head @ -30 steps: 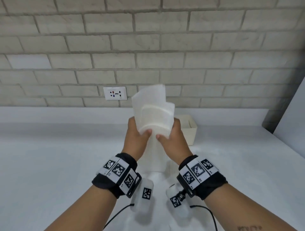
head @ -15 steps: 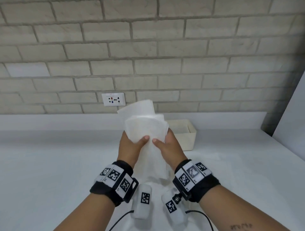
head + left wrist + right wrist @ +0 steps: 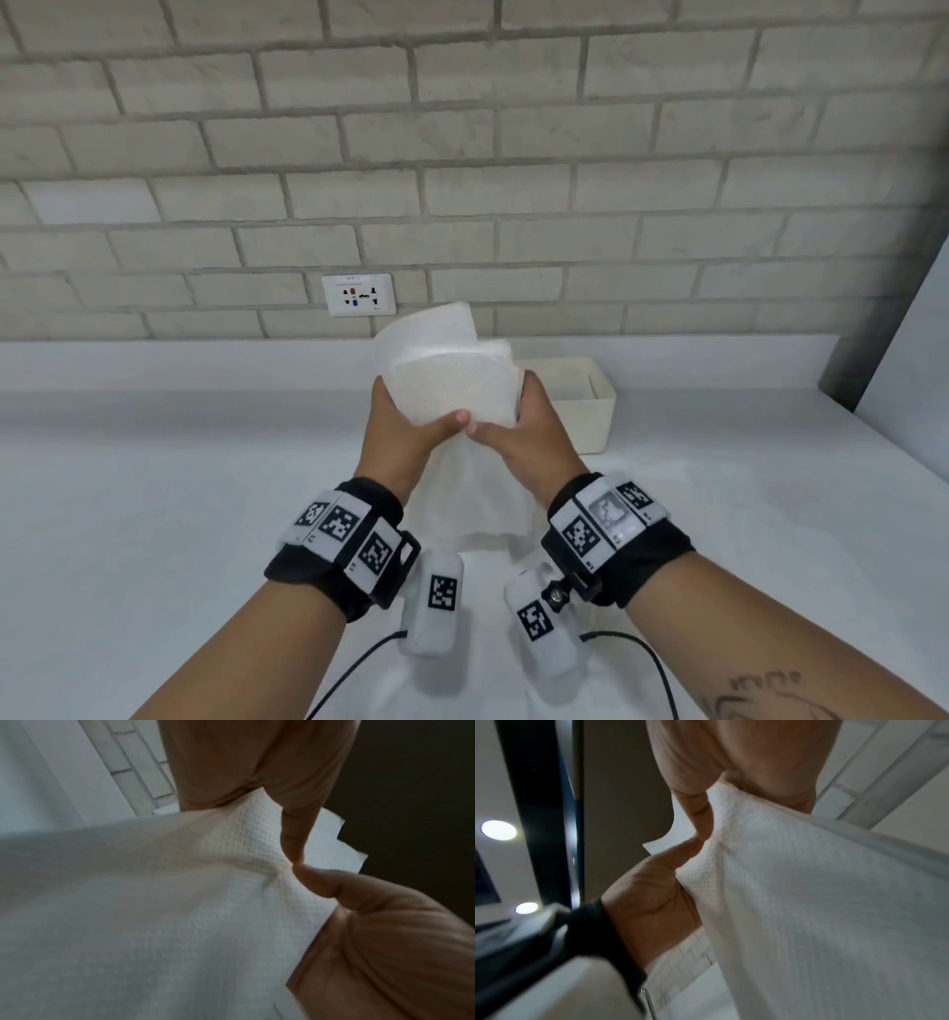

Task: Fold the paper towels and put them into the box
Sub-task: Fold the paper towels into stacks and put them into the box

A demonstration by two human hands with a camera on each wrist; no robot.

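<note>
Both hands hold a white embossed paper towel [image 3: 447, 377] upright above the white counter, in front of me. My left hand [image 3: 405, 431] grips its left side and my right hand [image 3: 526, 437] its right side, with the thumbs almost touching on the near face. The towel's upper part is doubled into layers, and a loose tail [image 3: 475, 493] hangs down between my wrists. In the left wrist view the paper towel [image 3: 180, 902] is pinched under the left thumb [image 3: 295, 841]. The right wrist view shows the paper towel [image 3: 808, 882] pinched the same way. The cream box [image 3: 590, 406] stands open behind my right hand.
A white counter [image 3: 179, 488] runs to a low ledge under a brick wall with a power socket [image 3: 359, 294]. A white panel [image 3: 914, 390] stands at the right edge. Cables [image 3: 652, 663] trail from the wrist cameras near my forearms.
The towel's raised top has dropped and folded lower into layers. My thumbs have closed in towards each other on the near face, while the hands stayed at about the same place.
</note>
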